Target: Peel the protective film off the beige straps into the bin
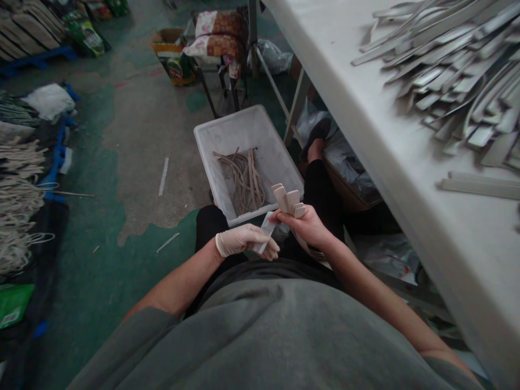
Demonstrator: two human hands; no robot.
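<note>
My left hand (244, 238), in a pale thin glove, is closed on a small translucent plastic strip (265, 232) in front of my lap. My bare right hand (311, 226) grips a bundle of flat beige straps (287, 199), whose rounded ends fan out above the fingers. The straps' other ends hang below that hand, partly hidden by it. The right fingertips meet the upper end of the plastic strip. Just beyond both hands a whitish plastic bin (211, 157) holds a loose heap of brownish straps (244, 179).
On my right runs a white table (345, 81) with a large pile of flat grey straps (455, 76). Bundled cords (20, 206) lie at the left. A cushioned stool (221, 40) and a carton (174, 57) stand ahead. Plastic scraps (163, 176) lie on the floor.
</note>
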